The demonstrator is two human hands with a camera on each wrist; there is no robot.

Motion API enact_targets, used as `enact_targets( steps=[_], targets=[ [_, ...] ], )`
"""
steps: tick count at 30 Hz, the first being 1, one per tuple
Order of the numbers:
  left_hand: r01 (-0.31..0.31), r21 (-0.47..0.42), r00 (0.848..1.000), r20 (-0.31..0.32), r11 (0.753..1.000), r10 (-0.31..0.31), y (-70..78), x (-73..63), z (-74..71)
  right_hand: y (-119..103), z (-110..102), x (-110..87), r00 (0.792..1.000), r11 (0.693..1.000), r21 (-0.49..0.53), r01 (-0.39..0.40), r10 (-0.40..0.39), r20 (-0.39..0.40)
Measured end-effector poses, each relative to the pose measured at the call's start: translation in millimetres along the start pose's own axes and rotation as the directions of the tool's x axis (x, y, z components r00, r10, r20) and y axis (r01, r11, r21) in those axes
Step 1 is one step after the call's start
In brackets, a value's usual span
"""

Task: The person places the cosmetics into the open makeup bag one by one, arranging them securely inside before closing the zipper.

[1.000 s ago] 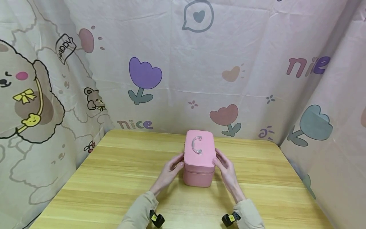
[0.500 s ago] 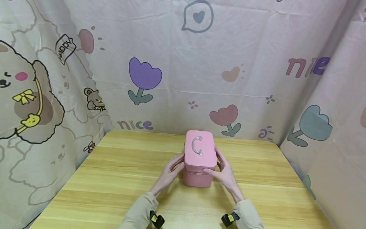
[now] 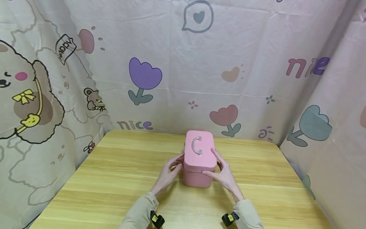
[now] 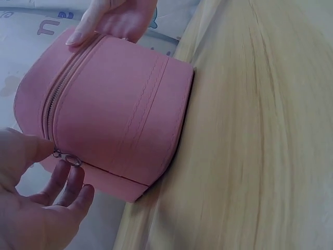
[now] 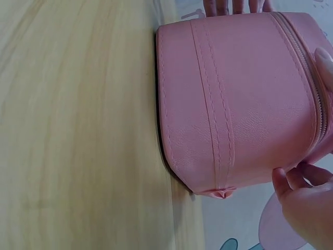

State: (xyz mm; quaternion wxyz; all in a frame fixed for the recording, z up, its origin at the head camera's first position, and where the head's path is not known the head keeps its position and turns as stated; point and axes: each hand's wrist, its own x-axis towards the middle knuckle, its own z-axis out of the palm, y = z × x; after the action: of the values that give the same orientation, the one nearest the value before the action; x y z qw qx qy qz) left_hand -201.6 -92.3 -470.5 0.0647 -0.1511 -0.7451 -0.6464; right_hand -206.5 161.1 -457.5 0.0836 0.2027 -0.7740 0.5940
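Observation:
A pink cosmetic case (image 3: 198,179) with a silver handle (image 3: 196,145) on its lid stands upright on the wooden table. Its lid is down, and a zip (image 4: 61,86) runs round below the lid. At the case's left side my left hand (image 3: 166,175) pinches the metal zip pull (image 4: 67,157) between thumb and fingers. My right hand (image 3: 226,175) grips the near right corner, thumb across the front by the zip and index finger on the lid's right edge. In the right wrist view, curled fingers (image 5: 291,179) touch the side; left-hand fingertips show beyond the case.
The wooden table (image 3: 128,156) extends on both sides of the case. A printed cloth (image 3: 177,73) hangs behind and at both sides. Black wrist cameras (image 3: 157,220) sit at both beige sleeves (image 3: 140,210).
My right thumb has moved from the lid's near right edge to the front below it. My right index finger has come up onto the lid's edge. The case has barely moved.

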Motion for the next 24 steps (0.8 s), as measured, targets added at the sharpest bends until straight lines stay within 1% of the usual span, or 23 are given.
enact_targets(
  steps=[2,4,7,11,16,20,24],
  targets=[
    [-0.006,0.002,1.000,-0.006,1.000,0.006,-0.8,0.8,1.2,-0.3,-0.1,-0.4,1.000,1.000,-0.007,-0.002,0.002,0.001],
    [0.000,0.003,1.000,-0.019,1.000,0.000,-1.5,1.8,2.4,-0.9,0.1,-0.9,1.000,1.000,-0.014,0.003,-0.003,0.006],
    [-0.001,0.031,0.999,-0.039,1.000,0.002,-2.4,3.1,4.1,0.6,0.0,-0.8,1.000,0.999,-0.041,0.021,-0.021,0.015],
    [0.009,0.060,0.998,-0.058,0.998,-0.005,-2.1,3.8,5.8,2.4,0.0,-0.9,0.999,0.998,-0.053,0.028,-0.027,0.016],
    [0.019,0.061,0.997,-0.081,0.998,-0.014,-1.1,3.7,6.3,2.0,0.2,-1.6,1.000,0.997,-0.066,0.025,-0.025,0.007],
    [0.019,0.082,0.996,-0.093,0.996,-0.011,-1.1,4.1,5.8,0.8,0.7,-2.1,1.000,0.995,-0.094,0.012,-0.012,0.002],
    [0.017,0.095,0.995,-0.095,0.995,-0.008,-2.8,4.5,4.9,-1.3,1.3,-2.5,1.000,0.995,-0.104,-0.001,0.000,-0.002]
  ],
)
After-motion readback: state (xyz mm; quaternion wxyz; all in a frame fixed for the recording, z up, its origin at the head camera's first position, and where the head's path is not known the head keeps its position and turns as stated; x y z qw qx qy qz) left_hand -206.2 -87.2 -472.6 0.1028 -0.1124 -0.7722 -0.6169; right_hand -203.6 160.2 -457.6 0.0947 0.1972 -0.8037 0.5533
